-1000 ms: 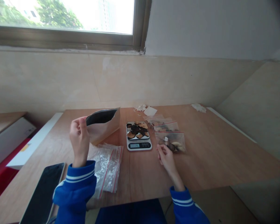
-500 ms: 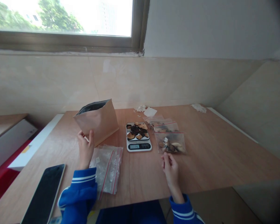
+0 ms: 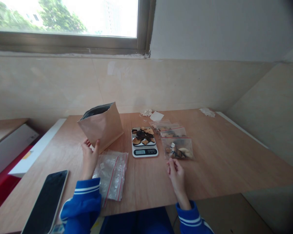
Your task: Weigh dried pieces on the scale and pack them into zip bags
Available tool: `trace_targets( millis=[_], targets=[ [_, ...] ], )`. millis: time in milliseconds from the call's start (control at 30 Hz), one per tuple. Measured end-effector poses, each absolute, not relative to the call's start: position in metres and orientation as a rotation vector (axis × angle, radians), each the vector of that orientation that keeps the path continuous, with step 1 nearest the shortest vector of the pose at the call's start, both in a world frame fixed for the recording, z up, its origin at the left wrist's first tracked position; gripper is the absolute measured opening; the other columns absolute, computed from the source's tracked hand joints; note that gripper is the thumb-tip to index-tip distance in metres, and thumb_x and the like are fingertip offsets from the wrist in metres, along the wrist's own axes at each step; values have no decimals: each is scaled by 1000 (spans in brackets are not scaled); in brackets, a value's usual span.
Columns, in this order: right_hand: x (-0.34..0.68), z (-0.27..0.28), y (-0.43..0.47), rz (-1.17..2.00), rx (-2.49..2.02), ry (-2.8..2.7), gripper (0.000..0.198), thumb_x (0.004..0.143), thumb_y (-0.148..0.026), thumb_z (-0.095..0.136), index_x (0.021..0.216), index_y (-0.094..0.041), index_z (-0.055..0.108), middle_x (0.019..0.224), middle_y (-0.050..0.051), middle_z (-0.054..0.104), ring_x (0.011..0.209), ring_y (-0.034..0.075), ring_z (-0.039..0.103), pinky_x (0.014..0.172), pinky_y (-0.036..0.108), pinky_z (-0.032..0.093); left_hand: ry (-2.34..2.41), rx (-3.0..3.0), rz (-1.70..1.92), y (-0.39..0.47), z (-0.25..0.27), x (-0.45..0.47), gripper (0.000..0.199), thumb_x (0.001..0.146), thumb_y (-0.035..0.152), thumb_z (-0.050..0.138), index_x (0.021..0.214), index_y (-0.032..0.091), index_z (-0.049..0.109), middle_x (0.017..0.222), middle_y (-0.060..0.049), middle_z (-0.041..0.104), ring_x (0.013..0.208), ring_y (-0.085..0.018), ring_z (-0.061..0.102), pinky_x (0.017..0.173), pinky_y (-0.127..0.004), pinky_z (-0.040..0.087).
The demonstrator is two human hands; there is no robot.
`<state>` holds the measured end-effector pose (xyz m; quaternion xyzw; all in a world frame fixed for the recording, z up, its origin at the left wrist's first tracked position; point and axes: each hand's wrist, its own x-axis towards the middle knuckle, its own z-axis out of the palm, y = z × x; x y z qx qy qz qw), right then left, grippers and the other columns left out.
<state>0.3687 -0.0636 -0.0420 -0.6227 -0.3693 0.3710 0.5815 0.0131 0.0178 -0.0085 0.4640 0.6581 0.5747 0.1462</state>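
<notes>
My left hand [image 3: 90, 160] is closed at the lower left edge of an open-topped brown paper pouch [image 3: 104, 128], its thumb against the front. The pouch has a dark lining and stands tilted on the table. My right hand [image 3: 176, 174] rests with its fingers curled together just below a zip bag [image 3: 177, 148] of dried pieces; whether anything is between the fingertips is hidden. Between the hands sits a white kitchen scale [image 3: 145, 152], with dark and tan dried slices [image 3: 143, 135] on its plate. Its display digits are too blurred to read.
Clear zip bags [image 3: 112, 175] with red seals lie in front of the pouch. More filled bags [image 3: 173, 131] stand behind the right one. A large phone or tablet [image 3: 45, 201] lies at left. Crumpled tissue [image 3: 146, 112] and a white paper [image 3: 157, 116] lie near the wall.
My left thumb has shifted slightly on the pouch, and my right hand has moved very slightly left. The scale, slices and bags stay in place.
</notes>
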Motion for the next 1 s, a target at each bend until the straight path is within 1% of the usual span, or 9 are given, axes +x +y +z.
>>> trace_targets(
  millis=[167,267,333,400,467,567,667,733,1000],
  targets=[
    [369,-42,-65,859,-1472,-893,51,82,-69,54,74,-19,53,49,-7,39,40,8,31,38,19,21,1905,1303,1614,15,-6,13,60,81,55,60,124,17,42,125,-17,51,119,-30,53,98,-54,45],
    [368,-41,-65,825,-1469,-948,48,85,-66,52,79,-19,57,51,-7,40,41,9,34,38,20,26,1921,1303,1617,12,-4,13,60,79,52,62,123,17,42,126,-17,51,119,-31,54,97,-55,45],
    [367,-37,-61,786,-1453,-1047,44,87,-60,50,91,-18,62,53,-5,44,44,12,40,41,22,33,1936,1320,1617,8,-3,15,60,78,50,62,124,16,42,128,-19,49,120,-32,53,97,-56,45],
    [364,-30,-54,734,-1456,-1205,41,89,-50,49,109,-19,65,58,-2,53,48,14,46,46,24,39,1952,1324,1619,2,-3,17,62,77,49,62,125,16,41,130,-19,47,122,-33,52,98,-57,45],
    [362,-21,-43,657,-1510,-1396,42,90,-39,46,124,-21,62,65,0,60,51,15,52,52,25,43,1959,1313,1613,-5,-3,21,64,77,50,63,126,16,40,132,-20,46,123,-34,51,98,-58,45],
    [359,-8,-21,506,-1654,-1638,48,91,-25,39,136,-26,56,73,3,66,58,17,60,58,26,43,1955,1285,1597,-15,-4,27,65,76,52,63,126,16,41,131,-19,47,123,-35,51,98,-59,45],
    [357,-3,-2,364,-1804,-1782,51,90,-17,41,137,-31,54,80,5,71,64,19,64,55,24,40,1946,1267,1596,-22,-2,31,65,75,54,63,123,17,42,130,-19,47,122,-36,52,97,-60,46],
    [356,-4,5,308,-1863,-1846,52,88,-15,44,135,-32,56,80,5,72,64,19,65,52,24,38,1936,1263,1606,-25,-1,32,63,75,53,64,122,17,42,131,-19,47,122,-36,52,97,-60,46],
    [357,-10,-2,252,-1789,-1807,50,92,-19,39,137,-32,54,80,4,73,65,21,67,52,25,41,1906,1241,1601,-33,7,35,59,77,54,63,119,19,43,131,-17,48,122,-34,53,98,-59,46]
  ],
)
